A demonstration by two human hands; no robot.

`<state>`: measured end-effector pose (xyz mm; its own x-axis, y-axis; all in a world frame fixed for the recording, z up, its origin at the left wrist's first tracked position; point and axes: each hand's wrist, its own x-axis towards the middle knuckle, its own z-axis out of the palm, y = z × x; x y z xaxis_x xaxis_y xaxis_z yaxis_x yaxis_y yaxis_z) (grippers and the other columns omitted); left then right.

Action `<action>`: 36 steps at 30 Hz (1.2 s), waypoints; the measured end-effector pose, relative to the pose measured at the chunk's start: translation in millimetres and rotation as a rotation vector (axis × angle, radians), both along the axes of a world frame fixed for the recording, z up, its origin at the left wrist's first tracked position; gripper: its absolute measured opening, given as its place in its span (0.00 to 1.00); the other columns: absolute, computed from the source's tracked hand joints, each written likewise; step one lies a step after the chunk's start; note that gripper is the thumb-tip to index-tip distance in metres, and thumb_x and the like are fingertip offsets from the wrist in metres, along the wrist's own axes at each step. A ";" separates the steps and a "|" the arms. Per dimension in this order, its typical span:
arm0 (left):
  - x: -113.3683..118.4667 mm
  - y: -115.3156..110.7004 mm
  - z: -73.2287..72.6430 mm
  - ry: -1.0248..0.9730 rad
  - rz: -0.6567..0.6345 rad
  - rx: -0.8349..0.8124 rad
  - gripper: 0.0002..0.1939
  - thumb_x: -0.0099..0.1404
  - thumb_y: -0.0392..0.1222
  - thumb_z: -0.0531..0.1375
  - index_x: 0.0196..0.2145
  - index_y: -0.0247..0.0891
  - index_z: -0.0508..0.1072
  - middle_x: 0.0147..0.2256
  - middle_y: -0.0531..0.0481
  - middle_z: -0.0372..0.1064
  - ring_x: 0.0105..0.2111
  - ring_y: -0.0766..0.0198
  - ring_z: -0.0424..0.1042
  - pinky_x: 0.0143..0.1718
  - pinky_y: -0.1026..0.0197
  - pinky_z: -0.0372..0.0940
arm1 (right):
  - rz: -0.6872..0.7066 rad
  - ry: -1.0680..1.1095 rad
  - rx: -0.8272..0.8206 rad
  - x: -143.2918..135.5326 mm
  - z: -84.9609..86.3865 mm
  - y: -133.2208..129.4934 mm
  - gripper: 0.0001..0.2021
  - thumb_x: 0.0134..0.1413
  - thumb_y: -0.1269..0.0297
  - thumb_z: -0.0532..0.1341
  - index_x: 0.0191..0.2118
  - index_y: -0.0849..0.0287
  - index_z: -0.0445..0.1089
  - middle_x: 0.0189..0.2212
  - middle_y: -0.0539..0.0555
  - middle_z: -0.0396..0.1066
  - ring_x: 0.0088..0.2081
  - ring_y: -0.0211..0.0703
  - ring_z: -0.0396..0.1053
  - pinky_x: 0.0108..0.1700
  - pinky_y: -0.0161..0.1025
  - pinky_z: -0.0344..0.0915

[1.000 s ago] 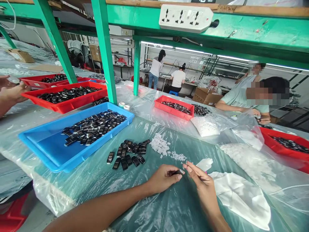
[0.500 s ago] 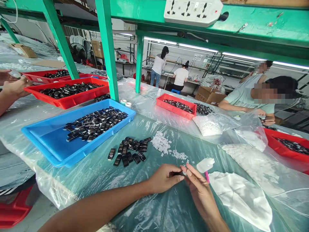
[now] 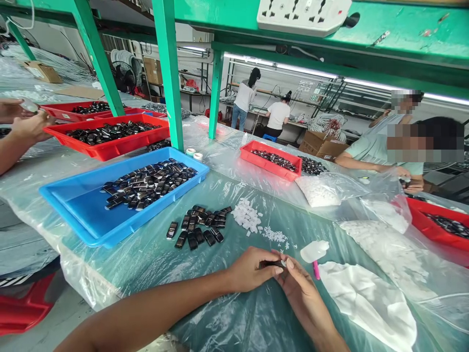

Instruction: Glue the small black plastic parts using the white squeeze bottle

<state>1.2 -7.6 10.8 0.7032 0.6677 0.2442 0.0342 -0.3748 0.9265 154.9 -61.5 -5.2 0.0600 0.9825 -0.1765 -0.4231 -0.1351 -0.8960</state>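
My left hand (image 3: 251,271) is closed around a small black piece (image 3: 270,264), mostly hidden by the fingers. Against its right end, my right hand (image 3: 298,283) pinches at a small whitish part (image 3: 283,263); the fingertips of both hands meet there. Behind my hands lie small white bits (image 3: 274,235) and a pile of larger white pieces (image 3: 247,215). Several black pieces (image 3: 200,227) are spread on the plastic-covered table to the left. A white bottle (image 3: 314,251) lies on its side near my right hand, beside a pink stick (image 3: 316,270) and a white cloth (image 3: 366,303).
A blue tray (image 3: 69,215) of black pieces stands at the left, with a red tray (image 3: 110,150) behind it. Green posts (image 3: 169,73) rise from the table. Another person's hands (image 3: 29,122) work at far left; a person (image 3: 381,151) sits across at right.
The view has shifted slightly. My right fingers have curled in closer to the black piece, where they were straighter before. My left hand keeps its grip.
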 end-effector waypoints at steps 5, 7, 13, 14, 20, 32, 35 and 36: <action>-1.5 -1.2 4.7 0.008 -0.009 0.068 0.17 0.66 0.46 0.49 0.31 0.34 0.73 0.24 0.52 0.63 0.22 0.68 0.57 0.23 0.67 0.49 | 0.011 0.075 -0.034 -1.7 -0.2 -0.1 0.08 0.50 0.58 0.61 0.35 0.53 0.74 0.39 0.53 0.72 0.43 0.49 0.68 0.44 0.48 0.65; -1.3 -2.0 5.0 0.017 -0.009 0.091 0.16 0.66 0.44 0.49 0.31 0.34 0.73 0.25 0.51 0.65 0.23 0.68 0.59 0.24 0.68 0.51 | 0.011 0.100 -0.052 -2.7 -1.2 0.0 0.08 0.49 0.58 0.62 0.35 0.53 0.74 0.38 0.52 0.72 0.41 0.48 0.69 0.44 0.48 0.65; 0.4 -4.2 0.4 0.079 0.020 0.158 0.15 0.67 0.42 0.48 0.30 0.35 0.71 0.26 0.50 0.66 0.26 0.65 0.63 0.28 0.67 0.53 | 0.006 0.182 -0.067 -4.5 -5.0 -0.6 0.08 0.46 0.60 0.64 0.36 0.49 0.73 0.37 0.49 0.71 0.39 0.43 0.68 0.43 0.47 0.65; 0.5 -4.5 -0.2 0.076 0.028 0.176 0.15 0.67 0.42 0.48 0.29 0.35 0.71 0.26 0.49 0.66 0.27 0.65 0.63 0.30 0.66 0.54 | 0.002 0.181 -0.062 -4.9 -4.7 -1.1 0.08 0.46 0.60 0.64 0.36 0.48 0.72 0.38 0.49 0.71 0.40 0.43 0.68 0.42 0.46 0.65; 3.2 0.5 -0.8 -0.053 -0.075 -0.230 0.20 0.64 0.53 0.52 0.31 0.33 0.73 0.27 0.48 0.67 0.24 0.67 0.61 0.28 0.65 0.57 | -0.139 -0.075 0.023 -9.8 0.9 -3.6 0.07 0.48 0.58 0.63 0.33 0.53 0.71 0.30 0.48 0.68 0.31 0.40 0.66 0.35 0.39 0.66; 4.1 8.4 -8.2 -0.275 -0.283 -0.983 0.22 0.60 0.55 0.57 0.33 0.29 0.74 0.28 0.43 0.71 0.24 0.68 0.67 0.33 0.62 0.61 | -0.279 -0.336 0.104 -5.7 -3.0 -3.6 0.10 0.45 0.60 0.65 0.35 0.57 0.73 0.21 0.46 0.68 0.23 0.34 0.62 0.31 0.35 0.61; 2.8 8.6 -8.0 -0.260 -0.278 -0.973 0.19 0.57 0.51 0.61 0.35 0.29 0.75 0.28 0.43 0.71 0.24 0.69 0.67 0.33 0.62 0.61 | -0.293 -0.390 0.111 -3.5 -6.1 -2.9 0.10 0.46 0.61 0.65 0.36 0.56 0.74 0.24 0.47 0.70 0.24 0.35 0.63 0.33 0.36 0.61; 2.6 8.7 -8.3 -0.260 -0.276 -0.965 0.19 0.56 0.50 0.62 0.36 0.30 0.75 0.29 0.44 0.72 0.24 0.69 0.66 0.33 0.62 0.60 | -0.298 -0.403 0.114 -2.6 -7.2 -2.6 0.09 0.45 0.61 0.65 0.35 0.56 0.74 0.26 0.48 0.71 0.27 0.36 0.64 0.35 0.36 0.61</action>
<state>3.8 1.1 2.6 0.8636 0.4835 -0.1426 -0.1842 0.5660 0.8035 152.3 -64.1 -12.4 0.3816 0.9240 0.0254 -0.0467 0.0467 -0.9978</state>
